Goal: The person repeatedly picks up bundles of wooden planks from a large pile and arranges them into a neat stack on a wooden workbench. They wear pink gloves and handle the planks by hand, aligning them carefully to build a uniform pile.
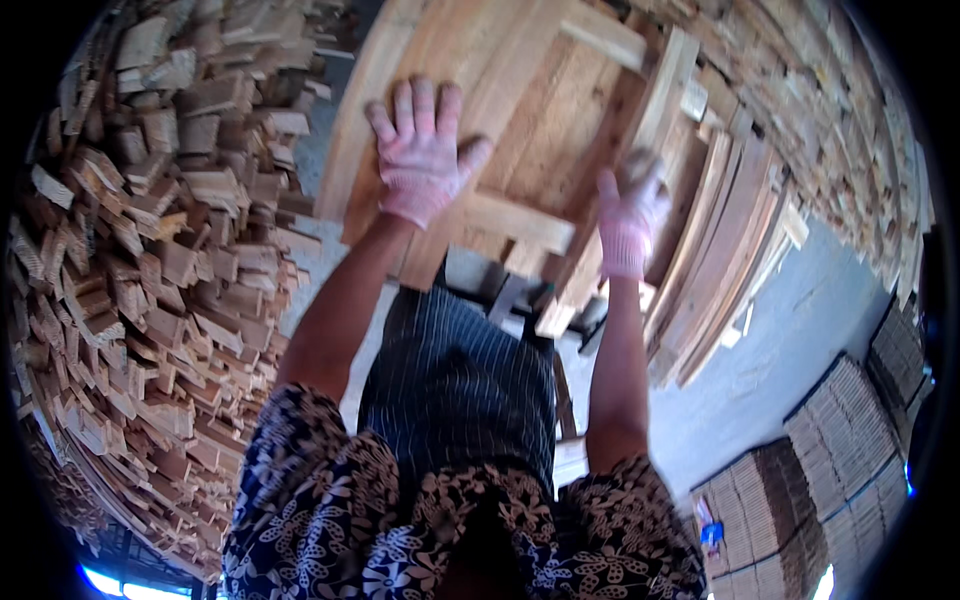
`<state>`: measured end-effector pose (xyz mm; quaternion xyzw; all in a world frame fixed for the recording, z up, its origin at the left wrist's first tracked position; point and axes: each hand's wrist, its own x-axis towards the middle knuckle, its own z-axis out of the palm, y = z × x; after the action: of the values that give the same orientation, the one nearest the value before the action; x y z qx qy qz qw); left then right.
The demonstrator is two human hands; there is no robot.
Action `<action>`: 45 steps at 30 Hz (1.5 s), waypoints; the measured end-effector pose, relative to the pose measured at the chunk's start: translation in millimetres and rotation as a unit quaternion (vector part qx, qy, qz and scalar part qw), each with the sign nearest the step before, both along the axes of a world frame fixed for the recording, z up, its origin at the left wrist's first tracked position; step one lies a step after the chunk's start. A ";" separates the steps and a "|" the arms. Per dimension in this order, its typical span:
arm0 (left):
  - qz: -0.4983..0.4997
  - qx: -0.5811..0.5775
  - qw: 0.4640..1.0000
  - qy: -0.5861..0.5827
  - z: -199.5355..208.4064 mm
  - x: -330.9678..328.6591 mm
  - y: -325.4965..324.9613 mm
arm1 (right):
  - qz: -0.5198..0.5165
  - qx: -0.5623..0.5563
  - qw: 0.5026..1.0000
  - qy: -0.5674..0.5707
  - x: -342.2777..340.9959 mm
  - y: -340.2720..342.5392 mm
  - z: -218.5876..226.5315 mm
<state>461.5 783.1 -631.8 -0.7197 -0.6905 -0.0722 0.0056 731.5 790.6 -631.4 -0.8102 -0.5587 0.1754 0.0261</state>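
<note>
My left hand [425, 165], in a pale pink knit glove with darkened fingertips, lies flat with its fingers spread on a wide wooden board [500, 45]. To the right, my right hand [634, 220] wears a matching glove. Its fingers are curled over a long wooden strip [665, 90], with the thumb along the near side; the fingertips are blurred and partly hidden. Between the hands is a recessed wooden panel [550, 130], bordered by shorter crosspieces such as the wooden crosspiece [520, 222] at its near end.
Left of me rises a tall heap of stacked wood offcuts [200, 230]. Several long planks [715, 250] lie right of my right hand. More stacked wood [830, 110] fills the far right. Bundled wood stacks [760, 510] stand on the grey floor [790, 310] at the lower right.
</note>
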 end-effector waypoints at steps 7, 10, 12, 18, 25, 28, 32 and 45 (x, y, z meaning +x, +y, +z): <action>0.001 -0.010 1.000 0.011 -12.2 -6.8 -3.0 | 0.007 -0.005 0.982 0.188 44.2 -8.1 12.3; -0.001 0.007 0.990 -0.144 7.0 -25.8 1.7 | -0.053 -0.041 0.985 0.160 43.0 -58.8 25.9; 0.077 0.009 0.978 -0.193 15.4 -48.0 15.5 | -0.028 -0.049 0.996 0.069 40.1 -87.0 -11.8; 0.294 -0.210 0.903 -0.232 -30.3 -112.6 21.3 | -0.010 0.024 1.000 0.010 15.2 -89.4 -34.2; 0.311 -0.310 0.864 -0.246 -11.0 -117.1 32.3 | -0.036 -0.062 0.985 0.154 -58.4 -4.3 4.8; 0.226 -0.266 0.919 -0.184 -53.8 -118.2 24.5 | 0.080 0.106 0.975 0.179 -83.6 -7.6 -25.3; 0.161 -0.262 0.932 -0.190 -91.3 -164.7 8.7 | 0.025 -0.009 0.979 0.203 -146.3 1.4 3.9; -0.028 -0.237 0.842 -0.484 27.2 184.6 -10.9 | -0.214 -0.011 0.976 0.039 345.9 -90.1 19.4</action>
<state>646.2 772.2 -604.6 -0.5916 -0.5809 -0.2457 -0.5022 1077.4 700.5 -612.1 -0.9039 -0.3688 0.2031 0.0755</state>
